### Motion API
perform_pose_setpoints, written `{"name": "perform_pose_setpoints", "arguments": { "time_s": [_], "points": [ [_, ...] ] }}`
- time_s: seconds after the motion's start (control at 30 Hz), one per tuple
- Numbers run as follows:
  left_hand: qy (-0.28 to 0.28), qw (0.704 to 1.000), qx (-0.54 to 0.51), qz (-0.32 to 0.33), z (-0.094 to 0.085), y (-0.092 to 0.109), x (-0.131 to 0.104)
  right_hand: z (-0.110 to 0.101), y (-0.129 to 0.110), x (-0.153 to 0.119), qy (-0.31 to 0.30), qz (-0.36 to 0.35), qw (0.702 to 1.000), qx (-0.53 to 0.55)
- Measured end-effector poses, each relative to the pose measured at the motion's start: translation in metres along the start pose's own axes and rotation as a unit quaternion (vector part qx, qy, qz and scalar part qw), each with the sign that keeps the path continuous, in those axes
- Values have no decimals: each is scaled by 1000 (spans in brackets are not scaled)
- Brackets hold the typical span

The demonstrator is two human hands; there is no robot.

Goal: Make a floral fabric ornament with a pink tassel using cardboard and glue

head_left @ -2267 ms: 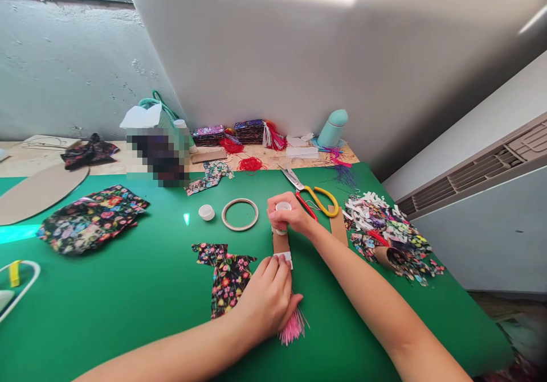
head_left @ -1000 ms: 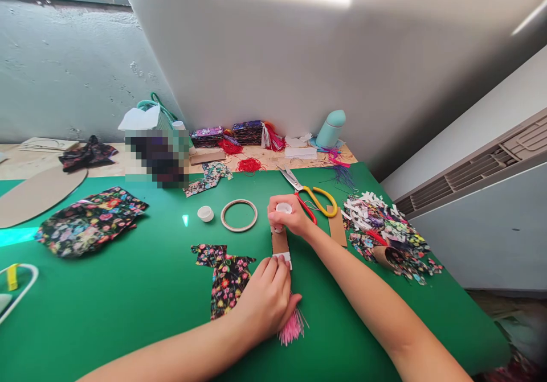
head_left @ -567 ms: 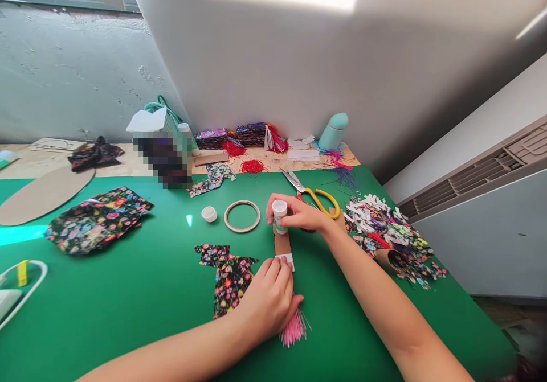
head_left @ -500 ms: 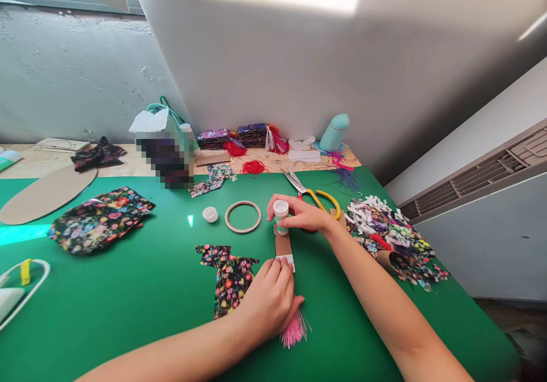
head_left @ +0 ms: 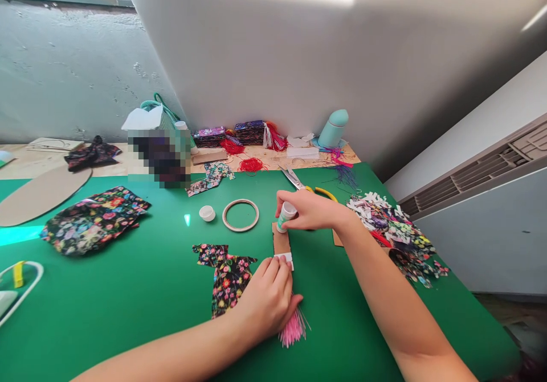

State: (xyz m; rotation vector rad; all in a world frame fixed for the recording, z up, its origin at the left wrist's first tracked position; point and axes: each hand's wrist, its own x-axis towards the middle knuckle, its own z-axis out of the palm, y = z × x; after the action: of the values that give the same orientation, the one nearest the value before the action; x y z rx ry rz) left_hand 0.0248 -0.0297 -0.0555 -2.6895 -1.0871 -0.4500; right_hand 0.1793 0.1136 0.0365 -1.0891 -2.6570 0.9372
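My right hand [head_left: 305,210] is wrapped round a small white glue stick [head_left: 285,217], tilted over the top end of a brown cardboard strip [head_left: 281,241]. White paper lies across the strip's lower part. My left hand [head_left: 273,294] presses down there, its fingertips on the paper and the strip. Pink tassel threads [head_left: 293,329] fan out below that hand. Black floral fabric [head_left: 231,282] lies to its left, partly under the wrist. The white cap [head_left: 207,213] sits beside a tape ring [head_left: 240,216].
Yellow-handled scissors [head_left: 294,178] lie behind my right hand. A pile of scraps [head_left: 393,228] is at the right. Larger floral fabric [head_left: 96,221] and an oval board [head_left: 45,195] are at the left. A turquoise bottle [head_left: 334,128] stands behind.
My right hand has tilted the glue stick, which was more upright, and moved slightly right over the strip's top end. My left hand has stayed in place on the strip.
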Motion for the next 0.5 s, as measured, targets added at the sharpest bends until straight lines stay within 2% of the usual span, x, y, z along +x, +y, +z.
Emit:
{"name": "perform_pose_setpoints", "arguments": {
  "time_s": [0.17, 0.4, 0.5],
  "points": [
    [8, 1000, 1, -2, 1, 0, -1, 8, -1, 2, 14, 12, 999, -42],
    [-5, 1000, -11, 3, -2, -1, -1, 5, -7, -1, -60, -2, 996, -68],
    [-1, 1000, -15, 3, -4, -2, 0, 5, -4, 0, -55, -1, 996, -67]
  ]
}}
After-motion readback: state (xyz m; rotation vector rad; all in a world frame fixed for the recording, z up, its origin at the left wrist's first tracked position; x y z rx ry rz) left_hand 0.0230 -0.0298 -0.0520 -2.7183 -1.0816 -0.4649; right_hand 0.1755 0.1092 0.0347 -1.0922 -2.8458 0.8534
